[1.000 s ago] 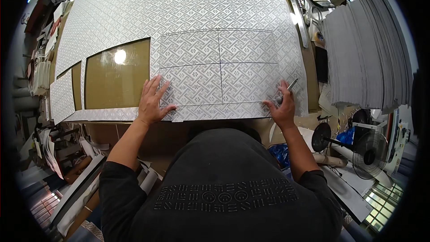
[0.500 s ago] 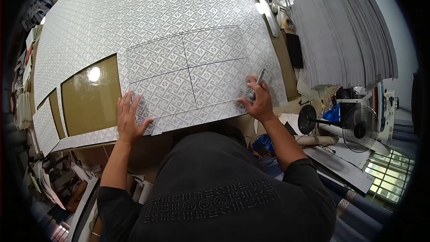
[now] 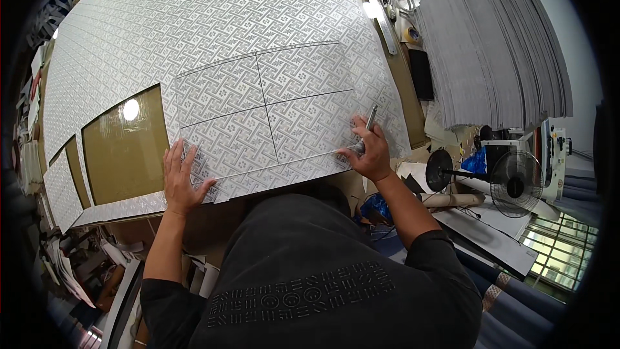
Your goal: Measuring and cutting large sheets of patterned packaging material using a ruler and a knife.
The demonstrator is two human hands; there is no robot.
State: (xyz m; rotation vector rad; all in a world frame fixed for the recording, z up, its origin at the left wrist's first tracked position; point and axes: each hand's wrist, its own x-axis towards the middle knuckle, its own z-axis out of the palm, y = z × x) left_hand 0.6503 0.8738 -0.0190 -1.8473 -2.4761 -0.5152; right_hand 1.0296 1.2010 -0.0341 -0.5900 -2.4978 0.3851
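Note:
A large sheet with a grey-and-white lattice and flower pattern (image 3: 258, 13) covers the table. On its near part lies a clear rectangular template (image 3: 219, 100), marked with dark crossing lines. My left hand (image 3: 182, 178) rests flat at the template's near left corner, fingers spread. At the near right corner, my right hand (image 3: 369, 148) has its fingers curled round a slim silver pen-like tool (image 3: 371, 118), whose upper end points away from me. The thumb and fingertips touch the sheet by the template's edge; the tool's lower end is hidden in the hand.
Left of the template, rectangular openings (image 3: 126, 148) in the sheet show an olive-brown surface. A metal ruler (image 3: 381, 16) lies along the right side. Beyond it are a black phone-like slab (image 3: 421, 74), a tall stack of grey sheets (image 3: 497, 52) and a fan (image 3: 515, 184).
The whole view has shifted slightly, with the sheet a little lower and further left. Both hands keep nearly the same places on the template.

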